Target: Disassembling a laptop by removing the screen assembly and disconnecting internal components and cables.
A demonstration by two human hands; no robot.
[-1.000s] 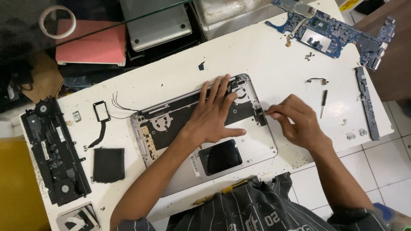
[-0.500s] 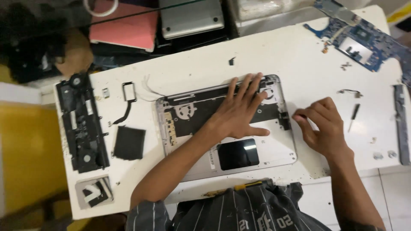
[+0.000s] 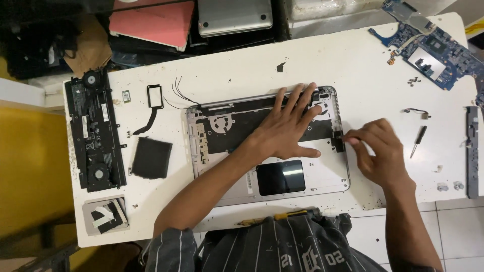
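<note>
My left hand (image 3: pixel 285 132) flat, unclenched, pinning opened laptop base (image 3: pixel 267 146) mid-table, near front edge, so it won't slide. Right hand (image 3: pixel 378 151) pinches small black part (image 3: pixel 337 141) at base's right edge.

A white table (image 3: pixel 353 65) with a smooth painted-looking top, chipped in spots and speckled with dark grit. On it lies a laptop shell (image 3: pixel 322 176) of brushed silver metal, matt, with a glossy black trackpad (image 3: pixel 281 177) that reflects light. The left hand (image 3: pixel 285 132) lies flat on its dark, matt inner panel; the right hand (image 3: pixel 378 151) touches a small black plastic part (image 3: pixel 337 142) at the shell's right edge. Near the table's left edge sits a matt black plastic battery (image 3: pixel 95 136) and a dull black square pad (image 3: pixel 151 157). At the far right corner lies a blue circuit board (image 3: pixel 428 48) with a shiny metal plate. The person's striped shirt (image 3: pixel 282 247) is soft dark cloth.
</note>
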